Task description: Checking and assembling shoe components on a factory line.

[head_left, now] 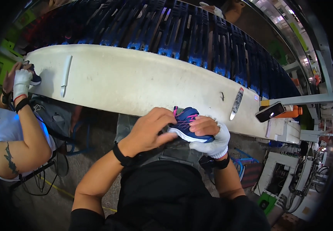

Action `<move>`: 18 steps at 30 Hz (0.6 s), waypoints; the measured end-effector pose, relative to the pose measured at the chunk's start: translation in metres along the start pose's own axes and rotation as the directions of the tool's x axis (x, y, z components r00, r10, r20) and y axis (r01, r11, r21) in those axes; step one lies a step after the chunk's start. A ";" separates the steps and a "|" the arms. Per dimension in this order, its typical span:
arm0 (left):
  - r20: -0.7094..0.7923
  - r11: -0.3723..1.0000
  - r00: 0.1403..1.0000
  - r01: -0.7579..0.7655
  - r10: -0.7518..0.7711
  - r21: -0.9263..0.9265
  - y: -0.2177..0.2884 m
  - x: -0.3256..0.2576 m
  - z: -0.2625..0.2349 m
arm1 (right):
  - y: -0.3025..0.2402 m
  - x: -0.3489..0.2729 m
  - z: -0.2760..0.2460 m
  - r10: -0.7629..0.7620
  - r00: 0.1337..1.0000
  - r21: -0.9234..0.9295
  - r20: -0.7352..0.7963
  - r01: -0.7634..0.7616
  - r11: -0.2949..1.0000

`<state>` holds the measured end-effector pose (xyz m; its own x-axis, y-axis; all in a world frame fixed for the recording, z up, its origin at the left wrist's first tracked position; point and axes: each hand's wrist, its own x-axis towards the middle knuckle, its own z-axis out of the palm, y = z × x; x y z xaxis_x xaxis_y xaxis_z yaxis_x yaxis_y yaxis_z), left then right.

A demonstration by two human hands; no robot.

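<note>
Fingers [162,117] of the bare left hand [151,133] are curled over a small navy shoe [187,125] with pink laces, which is also gripped by the gloved right hand [212,136] at the near edge of a long white surface [135,81]. Two white-handled tools [65,75] and a phone [270,111] are seen on it. Blue racks [182,34] are ranged beyond. At far left, another shoe is handled by a co-worker's gloved hand [20,82].

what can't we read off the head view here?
- Small navy sneaker with pink laces: heel and far side hidden by the white-gloved right hand.
- Bare left hand: fingertips' contact point hidden behind its own knuckles.
- Co-worker's dark shoe: too small, mostly hidden by a gloved hand.
</note>
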<state>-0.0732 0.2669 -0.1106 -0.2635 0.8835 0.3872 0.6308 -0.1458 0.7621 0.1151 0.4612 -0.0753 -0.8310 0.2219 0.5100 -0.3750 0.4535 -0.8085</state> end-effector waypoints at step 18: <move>0.214 0.976 0.959 0.153 -0.185 0.158 0.015 0.061 -0.089 | 0.024 0.092 0.070 0.234 0.970 0.319 -0.068 -0.201 0.926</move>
<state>-0.1449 0.2786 -0.0292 -0.2128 0.9698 0.1192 0.6903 0.0629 0.7208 0.0009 0.4323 -0.0687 -0.8660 0.3796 0.3254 -0.3114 0.0997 -0.9450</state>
